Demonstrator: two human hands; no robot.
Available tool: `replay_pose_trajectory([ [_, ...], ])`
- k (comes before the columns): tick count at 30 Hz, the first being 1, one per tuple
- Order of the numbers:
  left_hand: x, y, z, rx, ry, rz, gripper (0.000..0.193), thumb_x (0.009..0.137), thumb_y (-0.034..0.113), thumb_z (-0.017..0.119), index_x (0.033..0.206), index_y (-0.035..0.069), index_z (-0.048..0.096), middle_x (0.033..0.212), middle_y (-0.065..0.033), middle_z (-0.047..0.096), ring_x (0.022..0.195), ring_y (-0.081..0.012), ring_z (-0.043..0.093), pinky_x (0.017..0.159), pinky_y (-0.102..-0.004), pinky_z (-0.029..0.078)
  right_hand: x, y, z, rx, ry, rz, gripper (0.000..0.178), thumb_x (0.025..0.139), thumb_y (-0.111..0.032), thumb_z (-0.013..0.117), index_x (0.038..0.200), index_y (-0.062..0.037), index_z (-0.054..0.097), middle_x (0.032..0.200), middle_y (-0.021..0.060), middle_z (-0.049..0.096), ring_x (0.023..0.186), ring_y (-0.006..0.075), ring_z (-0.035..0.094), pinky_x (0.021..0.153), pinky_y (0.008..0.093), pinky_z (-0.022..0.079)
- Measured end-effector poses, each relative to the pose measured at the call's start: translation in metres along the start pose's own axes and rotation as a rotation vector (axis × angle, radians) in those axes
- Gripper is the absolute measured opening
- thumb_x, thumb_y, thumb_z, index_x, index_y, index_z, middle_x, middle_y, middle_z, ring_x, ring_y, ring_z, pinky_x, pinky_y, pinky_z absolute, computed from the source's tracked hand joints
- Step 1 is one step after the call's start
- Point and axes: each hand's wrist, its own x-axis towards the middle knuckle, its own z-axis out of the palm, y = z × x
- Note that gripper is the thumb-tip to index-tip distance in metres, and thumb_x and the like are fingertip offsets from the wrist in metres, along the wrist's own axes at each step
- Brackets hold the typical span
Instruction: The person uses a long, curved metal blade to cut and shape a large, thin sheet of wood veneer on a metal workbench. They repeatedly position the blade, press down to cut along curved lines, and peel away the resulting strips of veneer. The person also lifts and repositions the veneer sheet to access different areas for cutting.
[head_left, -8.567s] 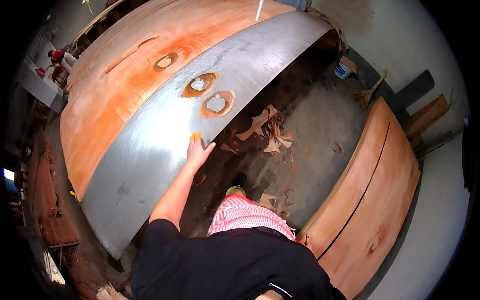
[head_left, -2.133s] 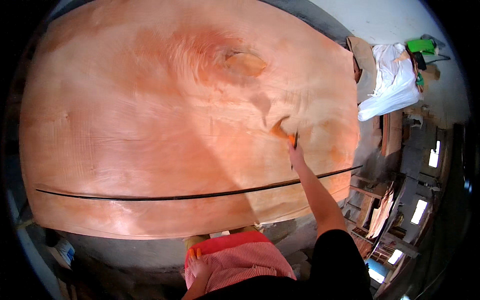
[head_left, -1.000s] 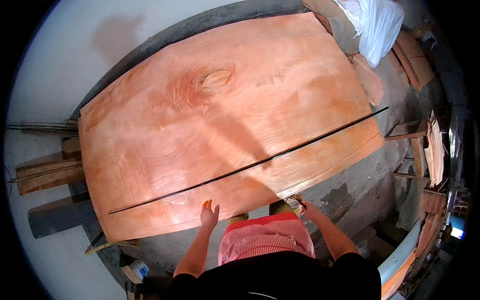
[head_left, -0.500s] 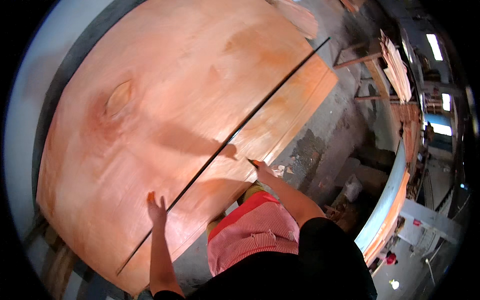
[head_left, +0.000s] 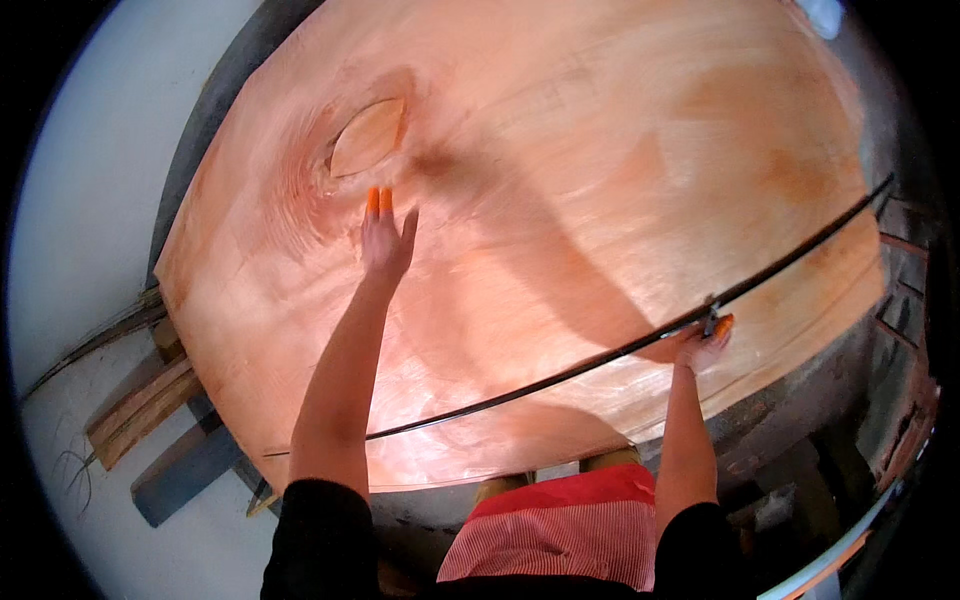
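A wide sheet of pinkish-orange wood veneer (head_left: 560,230) lies in front of me. Toward its far left is an eye-shaped patch (head_left: 368,138) with rippled grain around it. My left hand (head_left: 385,242) is just short of that patch, fingers stretched out, orange covers on two fingertips. Across the near part of the sheet runs a long thin black strip (head_left: 560,376). My right hand (head_left: 704,346), also with orange on its fingertips, is closed round a small dark tool (head_left: 711,318) at the strip's near side. Whether it is a knife I cannot make out.
At the left, wooden beams (head_left: 145,412) and a grey block (head_left: 183,475) jut out from under the sheet beside a pale surface (head_left: 90,200). Scraps and dark timber (head_left: 800,490) lie at the lower right. My red-and-white apron (head_left: 560,525) is close to the sheet's near edge.
My view has turned, so the strip lies flatter across it. My left hand has reached forward toward the eye-shaped patch. My right hand has moved with the tool up to the strip.
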Motion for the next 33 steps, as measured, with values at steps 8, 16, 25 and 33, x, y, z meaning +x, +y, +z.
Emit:
replay_pose_trajectory([
  [8, 0.139, -0.011, 0.037, 0.149, 0.057, -0.098, 0.068, 0.079, 0.046, 0.044, 0.126, 0.001, 0.026, 0.133, -0.0191, 0.021, 0.122, -0.0283, 0.023, 0.096, -0.0377, 0.024, 0.018, -0.036, -0.014, 0.091, 0.004, 0.218, 0.044, 0.076, -0.002, 0.045, 0.119, 0.0024, 0.038, 0.118, 0.0196, 0.042, 0.111, 0.0322, 0.038, 0.093, 0.0379, 0.032],
  [16, 0.166, -0.028, 0.06, 0.263, -0.091, -0.127, 0.06, 0.083, 0.044, 0.034, 0.13, 0.009, 0.021, 0.137, -0.0075, 0.015, 0.125, -0.0224, 0.018, 0.099, -0.0399, 0.018, 0.018, -0.039, -0.01, 0.036, 0.013, 0.167, 0.042, 0.078, -0.001, 0.047, 0.119, 0.0025, 0.038, 0.121, 0.0199, 0.038, 0.111, 0.0312, 0.038, 0.091, 0.0377, 0.036],
  [25, 0.148, -0.012, 0.069, 0.42, 0.117, -0.09, 0.064, 0.083, 0.047, 0.032, 0.13, 0.006, 0.019, 0.138, -0.0092, 0.013, 0.127, -0.022, 0.012, 0.101, -0.0408, 0.009, 0.014, -0.033, -0.004, 0.067, 0.048, 0.197, 0.042, 0.078, -0.003, 0.047, 0.119, 0.0002, 0.04, 0.122, 0.0179, 0.04, 0.111, 0.0306, 0.04, 0.091, 0.0363, 0.033],
  [33, 0.13, -0.005, 0.075, 0.311, 0.091, -0.075, 0.074, 0.08, 0.056, 0.032, 0.129, 0.001, 0.02, 0.136, -0.0122, 0.015, 0.127, -0.0234, 0.011, 0.101, -0.0414, 0.008, 0.017, -0.043, -0.008, 0.129, 0.035, 0.187, 0.04, 0.081, -0.001, 0.043, 0.12, 0.0003, 0.038, 0.124, 0.0185, 0.037, 0.112, 0.0308, 0.038, 0.092, 0.0361, 0.033],
])
